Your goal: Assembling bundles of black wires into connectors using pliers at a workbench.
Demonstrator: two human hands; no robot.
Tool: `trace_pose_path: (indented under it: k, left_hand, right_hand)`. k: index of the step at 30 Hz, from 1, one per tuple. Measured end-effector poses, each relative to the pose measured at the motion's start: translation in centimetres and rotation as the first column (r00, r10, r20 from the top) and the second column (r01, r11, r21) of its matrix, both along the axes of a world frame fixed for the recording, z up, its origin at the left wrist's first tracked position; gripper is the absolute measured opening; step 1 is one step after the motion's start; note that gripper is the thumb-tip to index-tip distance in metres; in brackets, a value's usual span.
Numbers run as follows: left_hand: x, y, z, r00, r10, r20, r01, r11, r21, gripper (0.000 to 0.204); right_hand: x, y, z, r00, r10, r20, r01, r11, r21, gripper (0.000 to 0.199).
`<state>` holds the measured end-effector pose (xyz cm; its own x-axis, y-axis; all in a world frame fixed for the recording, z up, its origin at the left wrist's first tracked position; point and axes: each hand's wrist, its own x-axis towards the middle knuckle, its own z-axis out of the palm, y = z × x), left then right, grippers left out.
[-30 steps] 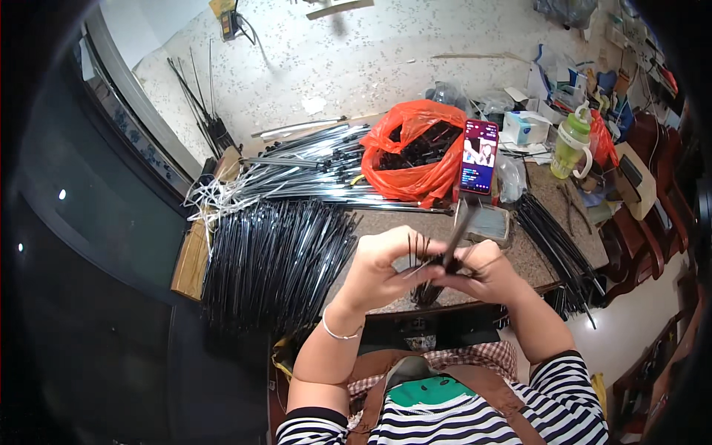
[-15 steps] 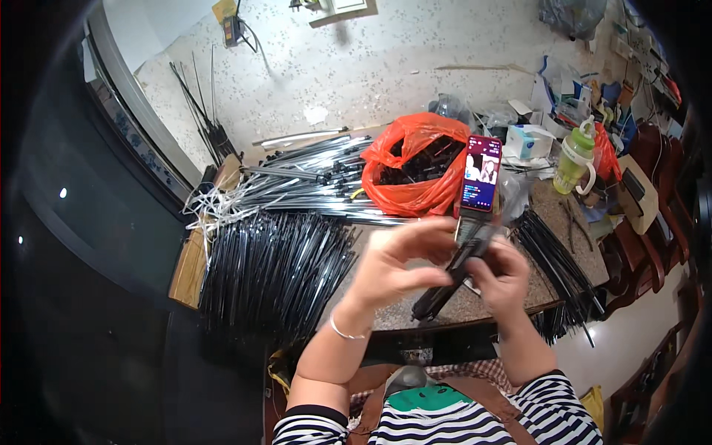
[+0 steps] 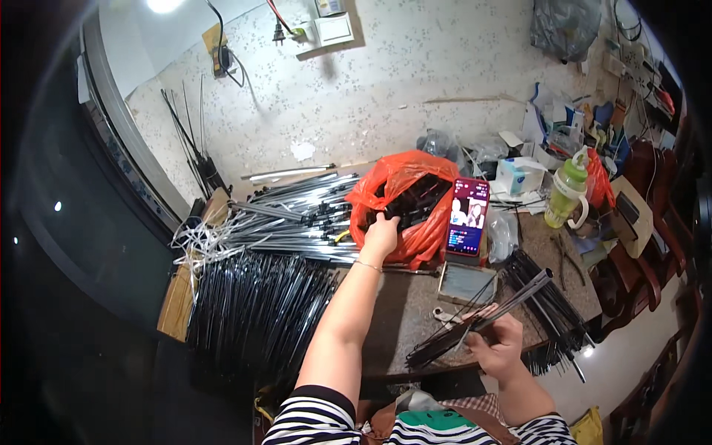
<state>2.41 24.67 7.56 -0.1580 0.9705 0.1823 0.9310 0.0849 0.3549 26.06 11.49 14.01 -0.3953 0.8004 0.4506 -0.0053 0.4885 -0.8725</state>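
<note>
My left hand (image 3: 382,233) reaches into the mouth of an orange-red plastic bag (image 3: 408,169) heaped with small black parts (image 3: 419,199). Its fingers are curled at the near side of the heap; what they grip there is too small to make out. Over the table's front edge, my right hand (image 3: 502,345) is closed round a black umbrella frame (image 3: 439,348). The frame lies slantwise, its thin ribs fanned toward the lower left and its grey shaft (image 3: 525,291) pointing to the upper right.
Black umbrella frames (image 3: 256,308) are stacked on the left, with silvery shafts (image 3: 297,211) behind them. A lit phone (image 3: 468,215) leans beside the bag, behind a shallow tray (image 3: 466,284). More black frames (image 3: 545,308), pliers (image 3: 569,261) and a green bottle (image 3: 567,193) stand right.
My left hand has left the umbrella frame and gone forward into the bag. My right hand still holds the frame, now lower and nearer the table's front edge. The view has tilted upward.
</note>
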Motion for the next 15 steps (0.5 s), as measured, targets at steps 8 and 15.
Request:
trace_pose_path:
  k: [8,15]
  left_hand:
    - [-3.0,3.8,2.2,0.965,-0.151,-0.213,0.211,0.932,0.296,0.032]
    - [-7.0,12.6,2.5,0.94,0.158,-0.303,0.071,0.777,0.626,0.021]
  right_hand:
    - [0.2,2.0,-1.3,0.996,-0.001,-0.093,0.0,1.0,-0.016,0.017]
    - [-1.8,3.9,-2.4,0.998,0.008,-0.063,-0.009,1.0,-0.016,0.016]
